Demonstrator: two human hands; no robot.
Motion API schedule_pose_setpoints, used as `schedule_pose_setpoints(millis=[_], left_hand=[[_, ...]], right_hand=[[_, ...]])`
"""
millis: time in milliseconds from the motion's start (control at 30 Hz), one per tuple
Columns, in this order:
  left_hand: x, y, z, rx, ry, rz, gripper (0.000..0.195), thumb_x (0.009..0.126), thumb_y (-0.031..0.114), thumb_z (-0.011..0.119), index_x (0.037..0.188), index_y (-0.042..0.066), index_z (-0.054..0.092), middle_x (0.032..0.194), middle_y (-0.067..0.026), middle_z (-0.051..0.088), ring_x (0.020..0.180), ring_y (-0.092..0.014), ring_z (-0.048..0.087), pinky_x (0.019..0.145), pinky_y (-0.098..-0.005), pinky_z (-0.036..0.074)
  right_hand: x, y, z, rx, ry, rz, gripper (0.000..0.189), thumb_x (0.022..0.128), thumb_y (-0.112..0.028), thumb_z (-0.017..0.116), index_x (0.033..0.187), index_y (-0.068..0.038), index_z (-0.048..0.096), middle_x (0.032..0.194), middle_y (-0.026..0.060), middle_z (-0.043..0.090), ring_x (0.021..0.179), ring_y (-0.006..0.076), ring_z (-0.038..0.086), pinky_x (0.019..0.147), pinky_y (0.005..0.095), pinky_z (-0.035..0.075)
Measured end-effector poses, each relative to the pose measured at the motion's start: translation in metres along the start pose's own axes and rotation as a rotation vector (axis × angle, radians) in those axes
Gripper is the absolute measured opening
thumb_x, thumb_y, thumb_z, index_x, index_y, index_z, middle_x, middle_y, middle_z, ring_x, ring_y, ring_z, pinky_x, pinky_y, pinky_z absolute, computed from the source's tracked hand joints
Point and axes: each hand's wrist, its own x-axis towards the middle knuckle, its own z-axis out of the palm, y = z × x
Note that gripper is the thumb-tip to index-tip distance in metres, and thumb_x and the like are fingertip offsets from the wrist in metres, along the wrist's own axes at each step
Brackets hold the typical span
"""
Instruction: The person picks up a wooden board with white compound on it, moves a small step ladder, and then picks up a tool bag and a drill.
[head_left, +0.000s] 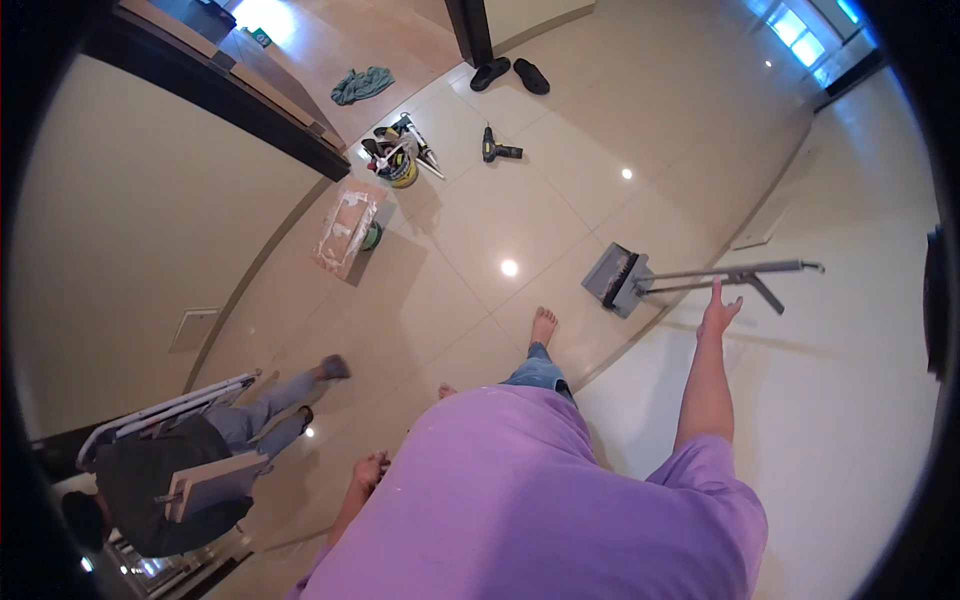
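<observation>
My right hand (718, 311) is stretched out beside the long-handled dustpan and broom, fingers apart, with a fingertip at or close to the lower handle. Leaning at the white wall, the grey dustpan (600, 274) has its pan on the floor with some debris in it. The broom's dark bristles (621, 281) rest in the pan, and its handle (776, 266) runs alongside the dustpan's handle (765, 292). My left hand (370, 471) hangs low at my side, fingers curled, partly against my purple shirt; nothing shows in it.
A person (172, 472) carries a folded ladder (180, 405) and a board (217, 484) at left. Ahead lie a cordless drill (495, 148), a tool-filled bucket (403, 174), a taped cardboard piece (346, 229), black clogs (531, 76) and a green cloth (362, 85).
</observation>
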Motion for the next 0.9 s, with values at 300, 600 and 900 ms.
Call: schedule_pose_setpoints(millis=[300,600,900], left_hand=[[-0.052,0.196,0.034,-0.281,0.013,-0.078,0.037,0.099,0.035,0.055,0.116,0.002,0.060,0.101,-0.0106,0.065,0.074,-0.023,0.066,0.062,-0.0355,0.055],[0.026,0.247,0.077,-0.261,-0.095,-0.144,0.027,0.095,0.029,0.061,0.108,0.006,0.065,0.089,-0.0076,0.067,0.067,-0.021,0.064,0.057,-0.0365,0.054],[0.214,0.410,0.065,-0.354,-0.144,0.099,0.027,0.092,0.030,0.065,0.089,0.003,0.066,0.074,-0.0052,0.060,0.057,-0.015,0.056,0.049,-0.0307,0.048]], right_hand=[[0.065,-0.036,-0.003,-0.040,-0.419,0.028,0.047,0.085,-0.030,0.078,0.125,-0.014,0.058,0.110,-0.0014,0.063,0.096,0.0113,0.058,0.074,0.0325,0.050],[0.083,-0.104,0.011,-0.435,-0.723,-0.060,0.049,0.088,-0.022,0.072,0.134,-0.011,0.060,0.124,0.0072,0.061,0.107,0.0182,0.060,0.090,0.0337,0.053],[0.029,-0.141,0.087,-0.129,-0.526,0.009,0.047,0.091,-0.015,0.069,0.135,-0.004,0.053,0.124,0.0082,0.060,0.109,0.0176,0.061,0.090,0.0341,0.058]])
